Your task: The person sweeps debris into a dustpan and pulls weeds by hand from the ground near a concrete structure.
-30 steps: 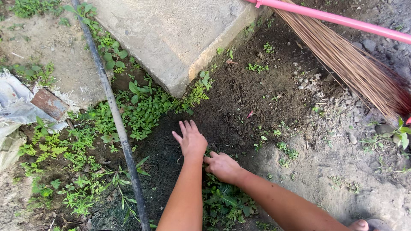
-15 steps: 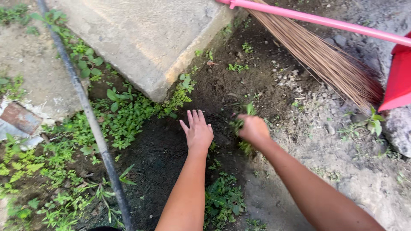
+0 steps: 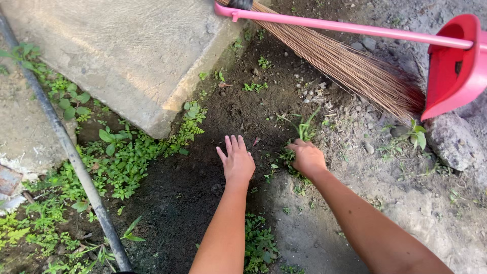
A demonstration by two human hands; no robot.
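Right hand (image 3: 307,158) grip clenched on weeds (image 3: 289,160), left hand (image 3: 237,161) released flat on soil (image 3: 203,177), broom (image 3: 350,68), dustpan (image 3: 454,66) beyond

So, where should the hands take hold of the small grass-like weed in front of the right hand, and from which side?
Probably low on the grass-like weed, where its thin blades meet the soil, not at the tips. They fan upward and would likely tear. Come from the near side, where the right hand lies; the broom bristles lie beyond.
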